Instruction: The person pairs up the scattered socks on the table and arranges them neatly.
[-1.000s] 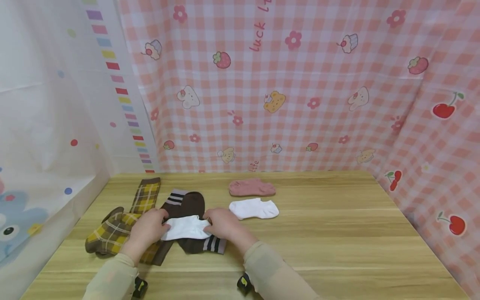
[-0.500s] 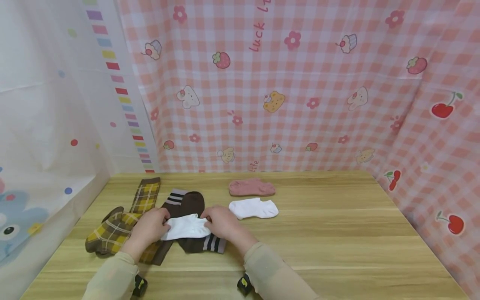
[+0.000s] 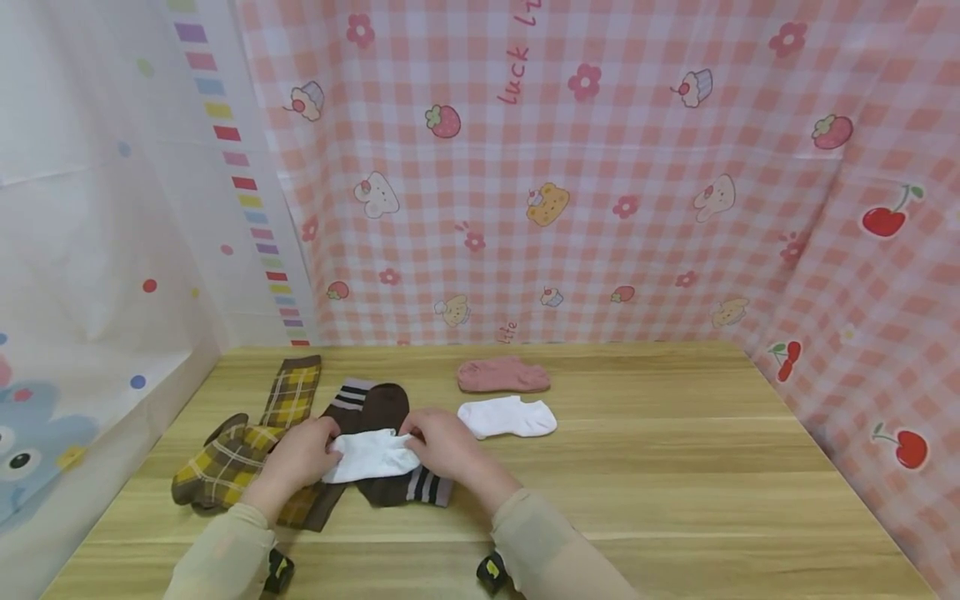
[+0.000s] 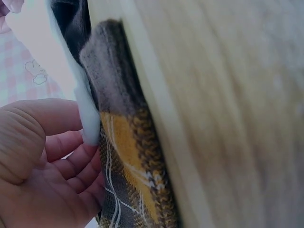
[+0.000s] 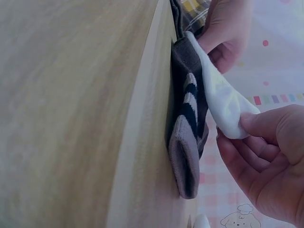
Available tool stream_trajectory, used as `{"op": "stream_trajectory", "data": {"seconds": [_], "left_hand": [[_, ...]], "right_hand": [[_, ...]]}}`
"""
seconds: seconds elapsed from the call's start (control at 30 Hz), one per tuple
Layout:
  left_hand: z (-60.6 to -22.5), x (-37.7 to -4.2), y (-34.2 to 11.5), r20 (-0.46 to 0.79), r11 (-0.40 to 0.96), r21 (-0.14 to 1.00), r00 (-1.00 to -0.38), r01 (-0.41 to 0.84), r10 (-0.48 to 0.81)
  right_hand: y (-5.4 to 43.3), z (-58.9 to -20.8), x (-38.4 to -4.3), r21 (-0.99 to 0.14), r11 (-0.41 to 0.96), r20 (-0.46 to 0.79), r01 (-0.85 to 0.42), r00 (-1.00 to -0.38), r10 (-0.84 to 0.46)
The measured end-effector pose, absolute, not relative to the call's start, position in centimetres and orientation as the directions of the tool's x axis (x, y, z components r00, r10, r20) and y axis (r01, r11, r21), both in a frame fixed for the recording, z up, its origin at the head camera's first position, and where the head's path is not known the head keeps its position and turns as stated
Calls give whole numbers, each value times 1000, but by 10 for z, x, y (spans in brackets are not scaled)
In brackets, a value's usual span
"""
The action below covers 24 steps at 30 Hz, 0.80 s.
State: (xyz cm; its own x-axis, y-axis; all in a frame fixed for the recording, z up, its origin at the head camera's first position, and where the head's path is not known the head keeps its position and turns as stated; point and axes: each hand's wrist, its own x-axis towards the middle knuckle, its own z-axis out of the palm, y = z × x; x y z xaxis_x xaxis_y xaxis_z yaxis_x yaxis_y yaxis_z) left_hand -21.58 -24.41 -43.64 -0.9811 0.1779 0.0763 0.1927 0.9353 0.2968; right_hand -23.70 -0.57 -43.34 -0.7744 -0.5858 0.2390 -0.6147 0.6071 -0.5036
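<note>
Pink checked cloth [image 3: 645, 150] hangs behind wooden table [image 3: 675, 483]. On table, at left, yellow-and-brown plaid socks [image 3: 225, 467]; beside them, dark brown socks [image 3: 386, 408] with striped cuffs. Left hand [image 3: 302, 452], thumb and fingers pinching one end of white sock [image 3: 371, 456] over dark brown socks; right hand [image 3: 442, 443], thumb and fingers pinching its other end. Second white sock [image 3: 507, 417] lies flat to right; pink sock [image 3: 504, 376] just behind it.

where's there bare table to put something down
The widest bare stretch of table lies right of the pink sock and loose white sock. Another lies behind the dark striped socks, left of the pink sock. The left is crowded: plaid socks, the dark striped socks, held white sock, left hand, right hand.
</note>
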Motion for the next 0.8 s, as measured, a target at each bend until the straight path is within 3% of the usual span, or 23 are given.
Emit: {"op": "stream_trajectory", "data": {"seconds": [0.2,0.4,0.8], "left_hand": [[-437,-215,-247,99,909,360,-978,209,185],[-437,-214,-251,129,843,501,-979,199,155],[-419,-212,-239,218,761,622,-974,183,55]], "right_hand": [[-1,-433,-235,-541,577,267,-612,-775,-573],[10,-429,-236,-566,555,309,-610,-781,-543],[33,-420,-242,-657,550,288,-515,-847,-447]]}}
